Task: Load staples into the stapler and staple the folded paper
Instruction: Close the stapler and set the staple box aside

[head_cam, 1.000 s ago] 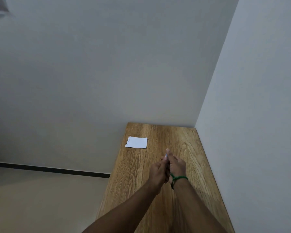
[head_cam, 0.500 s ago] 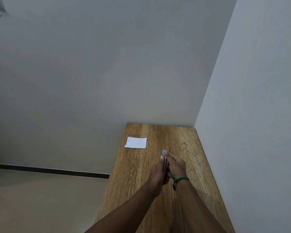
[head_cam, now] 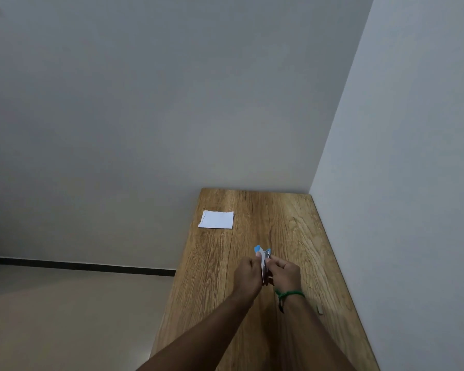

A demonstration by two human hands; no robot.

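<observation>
A small blue stapler (head_cam: 263,257) is held between both hands above the middle of the wooden table (head_cam: 300,231). Its blue top stands apart from the metal body, so it looks hinged open. My left hand (head_cam: 248,275) grips its left side with curled fingers. My right hand (head_cam: 284,273), with a green cord at the wrist, has fingers curled at the stapler's metal part. The folded white paper (head_cam: 216,219) lies flat near the table's far left edge, well beyond both hands. A small pale strip of staples (head_cam: 319,309) lies on the table to the right of my right forearm.
The table runs along a white wall (head_cam: 413,183) on its right and ends at a grey wall at the back. Its left edge drops to a beige floor (head_cam: 65,317) with a dark skirting line.
The hands were pressed together with almost nothing visible; now they are slightly apart and the stapler's blue top has lifted into view. The staple strip has come into sight.
</observation>
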